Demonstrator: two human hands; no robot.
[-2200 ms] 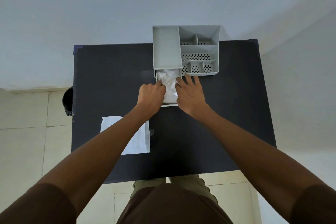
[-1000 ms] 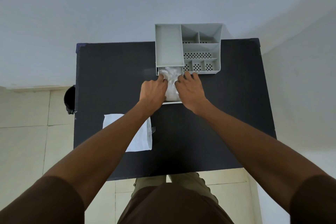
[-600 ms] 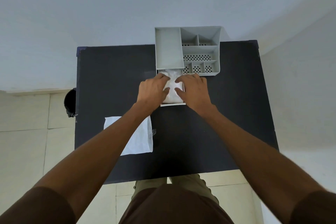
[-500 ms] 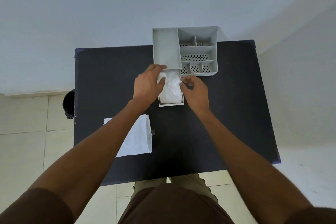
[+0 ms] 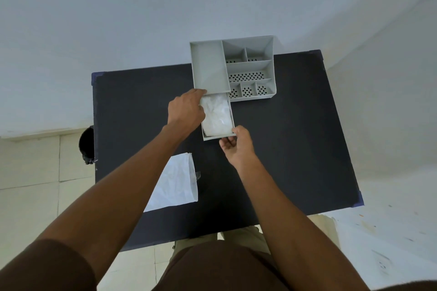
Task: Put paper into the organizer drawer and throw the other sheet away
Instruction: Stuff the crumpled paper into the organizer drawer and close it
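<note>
Head view: crumpled white paper (image 5: 216, 114) fills the open drawer (image 5: 218, 136).

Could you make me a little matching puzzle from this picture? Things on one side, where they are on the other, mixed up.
Things:
1. crumpled paper
2. flat sheet
3. left hand
4. right hand

Places:
A. at the drawer's near front edge
B. on the table, under the left forearm
C. inside the open drawer
D. at the drawer's left side, fingertips against the organizer

Pairs: 1-C, 2-B, 3-D, 4-A
</note>
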